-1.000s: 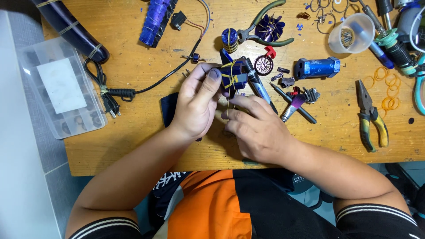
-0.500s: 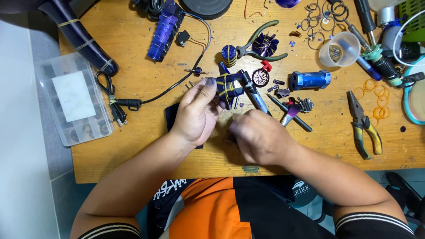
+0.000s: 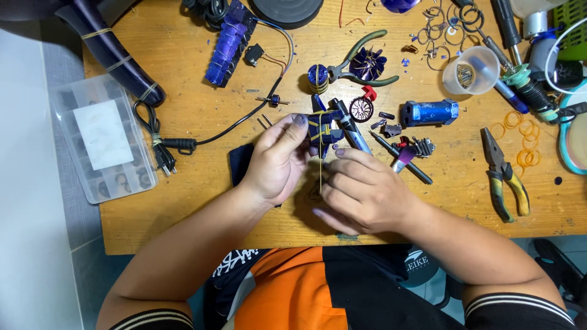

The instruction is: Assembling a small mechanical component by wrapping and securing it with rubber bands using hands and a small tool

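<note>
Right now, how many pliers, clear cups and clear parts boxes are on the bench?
Pliers: 2, green-handled and yellow-handled
Clear cup: 1
Clear parts box: 1
Total: 4

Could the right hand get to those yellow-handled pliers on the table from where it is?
Probably yes. The pliers lie in the open just beside the right hand, with bare wooden table between. But that hand is pinching a yellow rubber band, so it would have to let go first.

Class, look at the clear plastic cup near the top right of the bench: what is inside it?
Inside the cup lies a small metal part, perhaps a coiled ring; its exact kind is too small to tell.
</note>
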